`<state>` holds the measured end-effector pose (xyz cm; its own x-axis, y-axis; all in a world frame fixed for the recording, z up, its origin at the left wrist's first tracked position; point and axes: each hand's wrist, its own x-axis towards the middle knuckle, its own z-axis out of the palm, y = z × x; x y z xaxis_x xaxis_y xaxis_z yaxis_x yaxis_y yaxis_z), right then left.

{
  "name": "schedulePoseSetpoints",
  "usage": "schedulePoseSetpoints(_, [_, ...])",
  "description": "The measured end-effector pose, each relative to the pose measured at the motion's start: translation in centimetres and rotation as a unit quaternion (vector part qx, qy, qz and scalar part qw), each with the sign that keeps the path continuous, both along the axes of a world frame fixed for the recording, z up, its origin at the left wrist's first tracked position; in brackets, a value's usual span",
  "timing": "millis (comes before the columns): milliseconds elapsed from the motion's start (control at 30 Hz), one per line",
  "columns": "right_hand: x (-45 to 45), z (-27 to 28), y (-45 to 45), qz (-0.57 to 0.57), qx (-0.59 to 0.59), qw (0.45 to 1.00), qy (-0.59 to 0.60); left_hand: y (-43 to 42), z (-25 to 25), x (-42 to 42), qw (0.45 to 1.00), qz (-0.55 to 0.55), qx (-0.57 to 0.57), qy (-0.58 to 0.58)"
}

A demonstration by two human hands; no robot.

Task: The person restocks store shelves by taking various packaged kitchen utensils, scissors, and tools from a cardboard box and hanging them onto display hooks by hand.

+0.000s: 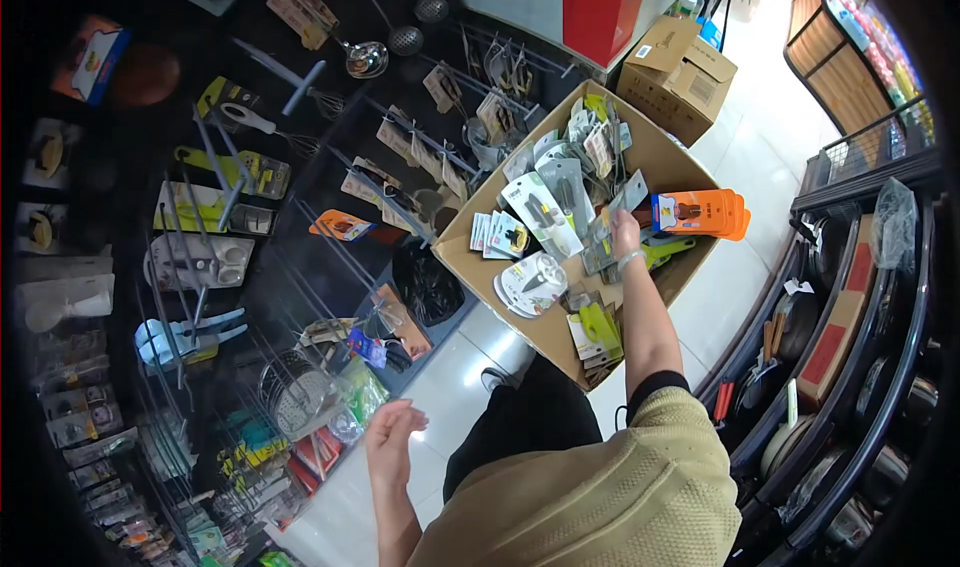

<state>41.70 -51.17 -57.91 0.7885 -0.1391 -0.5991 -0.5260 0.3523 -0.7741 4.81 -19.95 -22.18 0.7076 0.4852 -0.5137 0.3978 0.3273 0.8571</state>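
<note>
My right hand (625, 235) reaches into a cardboard box (455, 252). Its fingers are closed on a carded package (630, 193); what the package contains is too small to make out. Around it in the box lie a white-and-grey peeler-like pack (543, 214), round white packs (531, 284), small cards with yellow pictures (507, 235) and green-handled packs (598, 329). Orange packs (695, 213) lie over the box's right side. My left hand (395, 432) hangs by the display rack, holding nothing, with its fingers loosely bent and a little apart.
On the left, a dark rack holds hooks (222, 192) with carded utensils, ladles (366, 60) and a steel strainer (297, 392). A black plastic bag (425, 279) sits beside the box. Another carton (680, 77) stands behind. Shelves of pans (795, 322) line the right.
</note>
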Motion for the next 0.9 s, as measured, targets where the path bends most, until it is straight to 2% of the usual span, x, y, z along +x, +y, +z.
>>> schedulePoseSetpoints(100, [-3.4, 5.1, 0.7, -0.027, 0.014, 0.992, -0.118, -0.9, -0.8, 1.8, 0.996, -0.081, 0.027, 0.009])
schedulePoseSetpoints(200, [-7.2, 15.0, 0.6, 0.074, 0.031, 0.972, -0.22, -1.7, -2.3, 4.1, 0.982, -0.177, 0.06, -0.016])
schedulePoseSetpoints(233, [-8.1, 18.6, 0.7, 0.106, 0.084, 0.962, -0.236, -2.0, -3.1, 5.5, 0.973, -0.215, 0.081, -0.029])
schedulePoseSetpoints(333, [-11.2, 29.1, 2.1, 0.206, 0.227, 0.913, -0.268, -2.6, -4.1, 8.0, 0.929, -0.237, 0.271, -0.088])
schedulePoseSetpoints(400, [-13.2, 34.7, 3.6, 0.272, 0.306, 0.869, -0.279, -3.2, -3.1, 9.3, 0.864, -0.2, 0.436, -0.154])
schedulePoseSetpoints(500, [-15.6, 38.2, 5.7, 0.319, 0.372, 0.826, -0.279, -2.5, 0.2, 8.9, 0.833, -0.166, 0.459, -0.262])
schedulePoseSetpoints(567, [-16.8, 39.8, 7.2, 0.346, 0.374, 0.814, -0.279, -1.7, 1.9, 6.6, 0.887, -0.177, 0.352, -0.241])
schedulePoseSetpoints(633, [-17.5, 41.6, 9.6, 0.399, 0.396, 0.758, -0.33, -0.4, 0.6, 3.9, 0.93, -0.136, 0.258, -0.225])
schedulePoseSetpoints(700, [-18.5, 43.5, 12.0, 0.454, 0.389, 0.738, -0.313, 0.5, 1.4, 0.9, 0.946, -0.115, 0.173, -0.247])
schedulePoseSetpoints(767, [-18.8, 44.6, 14.6, 0.518, 0.422, 0.676, -0.311, 1.4, 2.1, -1.2, 0.932, -0.038, 0.128, -0.338])
schedulePoseSetpoints(833, [-21.0, 46.8, 17.3, 0.549, 0.451, 0.622, -0.331, 2.4, 5.3, -3.4, 0.907, 0.054, 0.16, -0.386])
schedulePoseSetpoints(900, [-22.2, 47.8, 19.5, 0.616, 0.433, 0.564, -0.34, 4.5, 7.9, -5.3, 0.883, 0.158, 0.226, -0.38])
